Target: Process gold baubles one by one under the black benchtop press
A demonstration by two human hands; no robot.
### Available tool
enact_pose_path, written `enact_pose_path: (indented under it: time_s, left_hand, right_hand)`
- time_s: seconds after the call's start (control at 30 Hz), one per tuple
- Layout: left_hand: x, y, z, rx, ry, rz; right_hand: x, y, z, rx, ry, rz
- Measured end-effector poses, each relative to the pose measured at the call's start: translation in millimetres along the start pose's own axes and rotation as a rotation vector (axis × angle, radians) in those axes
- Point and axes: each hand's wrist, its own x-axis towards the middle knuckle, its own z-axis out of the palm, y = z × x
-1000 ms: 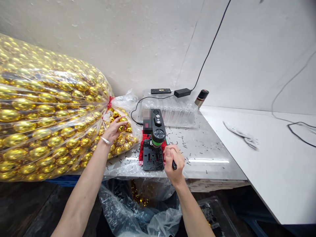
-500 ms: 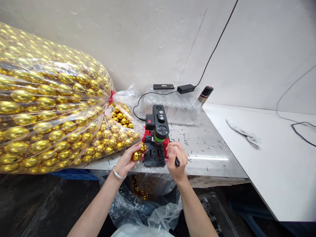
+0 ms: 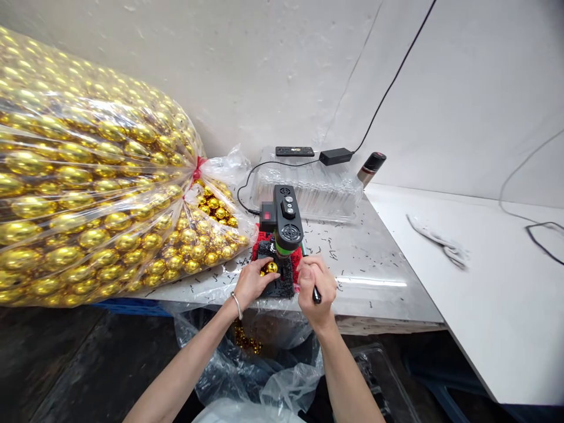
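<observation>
Pale, marked wall point(image 3: 286, 64) closes off the rear of the work area. Against it at left lies a bulging clear sack point(image 3: 92, 188) filled with gold balls, cinched by a red tie point(image 3: 199, 168). At right stands a white table point(image 3: 484, 329); adjoining it, centre, a metal-topped bench point(image 3: 365, 267). Below the bench's front edge, crumpled clear plastic sheeting point(image 3: 286, 388) is noted, with further gold pieces visible behind it.

Clear plastic containers point(image 3: 311, 185) sit at the back of the bench. In front of these stands a black bench press point(image 3: 288, 217) with a green collar, over a red mat point(image 3: 298, 261).

Left hand point(image 3: 254, 277): thumb and fingers pinching a gold ball point(image 3: 272, 268), located directly below the press head, over its base plate. Part of a second appears beside it; contact with the plate cannot be determined. Right hand point(image 3: 317, 288): fist closed around the black lever handle point(image 3: 316, 296).

A dark-capped bottle point(image 3: 372, 169) leans beside the containers; a flat black device point(image 3: 294, 151) and a power adapter point(image 3: 335, 156) rest on top. Small black shavings litter the bench.
</observation>
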Motion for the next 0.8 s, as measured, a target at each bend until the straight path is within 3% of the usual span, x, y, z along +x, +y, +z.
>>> enact_pose_path:
  time_s: [0.2, 0.4, 0.63, 0.8]
  left_hand:
    - [6.1, 6.5, 5.7, 0.338, -0.052, 0.187]
    - [7.8, 7.7, 6.9, 0.377, -0.075, 0.12]
    - [7.6, 8.6, 6.2, 0.348, -0.071, 0.104]
    - [7.8, 8.8, 6.2, 0.356, -0.07, 0.099]
  right_hand:
    - [0.4, 0.1, -0.9, -0.018, -0.012, -0.003]
    - [-6.2, 3.7, 1.3, 0.017, -0.004, -0.006]
    - [-33.2, 20.9, 13.0, -0.003, 0.01, -0.048]
    - [-43.2, 30.2, 21.5, -0.011, 0.077, -0.076]
